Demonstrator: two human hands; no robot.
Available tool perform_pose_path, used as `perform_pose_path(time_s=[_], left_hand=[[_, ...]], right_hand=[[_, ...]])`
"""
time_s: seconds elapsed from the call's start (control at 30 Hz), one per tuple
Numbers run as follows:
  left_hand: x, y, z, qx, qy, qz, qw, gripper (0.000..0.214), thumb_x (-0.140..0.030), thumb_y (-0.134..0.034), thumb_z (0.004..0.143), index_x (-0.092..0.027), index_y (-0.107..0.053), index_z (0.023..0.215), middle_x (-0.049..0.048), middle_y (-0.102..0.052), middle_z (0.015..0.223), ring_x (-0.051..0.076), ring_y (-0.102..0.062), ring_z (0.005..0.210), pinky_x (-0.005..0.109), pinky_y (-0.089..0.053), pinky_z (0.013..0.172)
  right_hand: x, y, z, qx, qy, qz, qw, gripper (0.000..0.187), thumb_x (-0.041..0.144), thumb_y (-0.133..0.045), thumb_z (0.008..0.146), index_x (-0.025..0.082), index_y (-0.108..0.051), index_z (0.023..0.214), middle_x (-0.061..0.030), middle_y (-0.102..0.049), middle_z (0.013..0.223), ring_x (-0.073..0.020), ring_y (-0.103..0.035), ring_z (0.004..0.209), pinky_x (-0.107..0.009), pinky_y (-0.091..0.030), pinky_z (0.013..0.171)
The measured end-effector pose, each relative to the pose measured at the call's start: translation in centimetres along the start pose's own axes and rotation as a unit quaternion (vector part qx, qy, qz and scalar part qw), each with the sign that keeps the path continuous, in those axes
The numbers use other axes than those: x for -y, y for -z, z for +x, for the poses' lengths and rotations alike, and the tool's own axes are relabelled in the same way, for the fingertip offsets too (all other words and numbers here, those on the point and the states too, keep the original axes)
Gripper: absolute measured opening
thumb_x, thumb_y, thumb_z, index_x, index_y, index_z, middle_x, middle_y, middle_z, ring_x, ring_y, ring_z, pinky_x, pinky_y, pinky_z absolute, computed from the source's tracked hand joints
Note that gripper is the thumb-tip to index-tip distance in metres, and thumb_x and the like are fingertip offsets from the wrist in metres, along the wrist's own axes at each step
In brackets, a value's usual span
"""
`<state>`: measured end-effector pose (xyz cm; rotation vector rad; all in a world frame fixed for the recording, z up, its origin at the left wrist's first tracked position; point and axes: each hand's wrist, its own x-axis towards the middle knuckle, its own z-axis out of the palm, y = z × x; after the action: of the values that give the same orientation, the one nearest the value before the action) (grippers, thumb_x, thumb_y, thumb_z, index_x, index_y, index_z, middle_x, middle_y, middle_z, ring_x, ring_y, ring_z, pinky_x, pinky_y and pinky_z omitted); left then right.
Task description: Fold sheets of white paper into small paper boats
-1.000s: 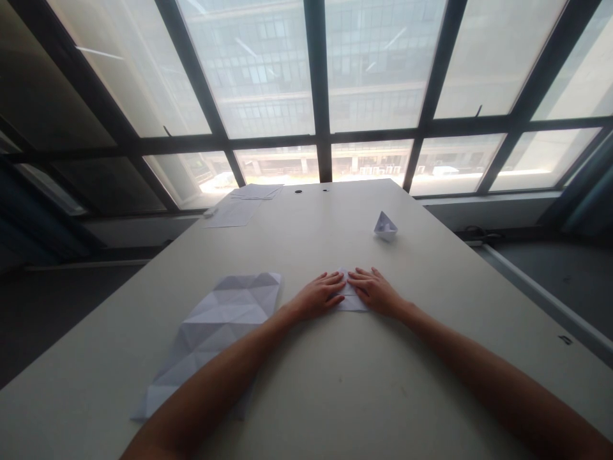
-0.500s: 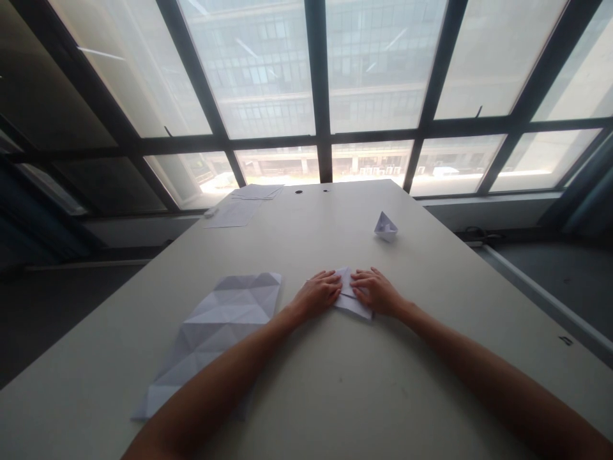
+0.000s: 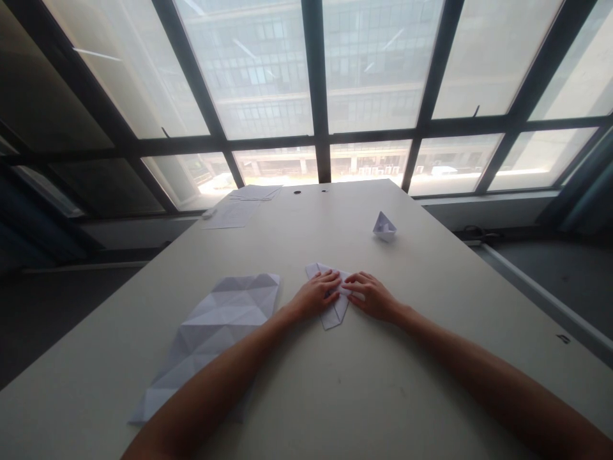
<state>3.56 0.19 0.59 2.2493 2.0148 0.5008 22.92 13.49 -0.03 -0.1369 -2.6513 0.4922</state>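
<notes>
A small piece of folded white paper [image 3: 334, 314] lies on the table in front of me, its lower part pointing down between my arms. My left hand [image 3: 316, 292] rests on it with the fingers lying flat and slightly apart, covering its middle. From the other side, my right hand [image 3: 372, 296] pinches the paper's right edge between thumb and fingertips. Part of the paper is hidden under the fingers. Beyond my right hand stands a finished-looking white paper boat [image 3: 384, 228], apart from both hands.
A large creased sheet of paper [image 3: 230, 314] lies at the left, partly under my left forearm. Several flat sheets [image 3: 232, 214] lie at the far left of the white table [image 3: 364, 390]. Tall windows [image 3: 268, 70] rise behind the table's far edge.
The folded paper has turned and now sticks out above and below my left hand. My right hand has gone from lying on the paper to pinching its edge.
</notes>
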Motion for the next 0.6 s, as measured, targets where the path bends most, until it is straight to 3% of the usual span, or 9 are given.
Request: perform_pose_path(time_s=[0.1,0.23,0.43,0.6], left_hand=[[0.03,0.01,0.05,0.001,-0.029,-0.009,1.000,0.050,-0.034,-0.045,0.098,-0.025,-0.042,0.147,0.0033,-0.040,0.154,0.022,-0.032,0.144,0.041,-0.025,0.120],[0.23,-0.28,0.08,0.003,-0.025,-0.006,1.000,0.054,-0.036,-0.046,0.098,-0.022,-0.038,0.150,0.0054,-0.040,0.153,0.023,-0.032,0.144,0.042,-0.025,0.120],[0.12,-0.41,-0.15,0.007,-0.010,0.016,1.000,0.061,-0.042,-0.044,0.098,-0.020,-0.031,0.153,0.0074,-0.036,0.155,0.023,-0.028,0.146,0.041,-0.023,0.121],[-0.07,-0.44,-0.28,0.037,0.029,0.070,0.996,0.074,-0.059,-0.038,0.096,-0.017,-0.023,0.155,0.0093,-0.021,0.161,0.028,-0.015,0.149,0.045,-0.015,0.121]], right_hand=[[-0.14,-0.32,0.17,0.039,-0.029,-0.026,0.998,0.050,0.035,-0.046,0.097,0.021,-0.045,0.145,-0.0101,-0.047,0.148,-0.0243,-0.040,0.138,-0.045,-0.029,0.115],[-0.40,-0.70,0.32,0.108,-0.071,-0.057,0.990,0.062,0.044,-0.035,0.100,0.014,-0.027,0.154,-0.0112,-0.028,0.158,-0.0241,-0.023,0.147,-0.048,-0.016,0.120],[-0.33,-0.50,0.31,0.115,-0.091,-0.070,0.987,0.064,0.045,-0.035,0.099,0.015,-0.026,0.154,-0.0112,-0.025,0.159,-0.0255,-0.019,0.148,-0.051,-0.013,0.120],[-0.42,-0.16,0.25,0.092,-0.059,-0.054,0.993,0.055,0.040,-0.046,0.097,0.018,-0.041,0.147,-0.0110,-0.036,0.155,-0.0266,-0.025,0.146,-0.052,-0.019,0.118]])
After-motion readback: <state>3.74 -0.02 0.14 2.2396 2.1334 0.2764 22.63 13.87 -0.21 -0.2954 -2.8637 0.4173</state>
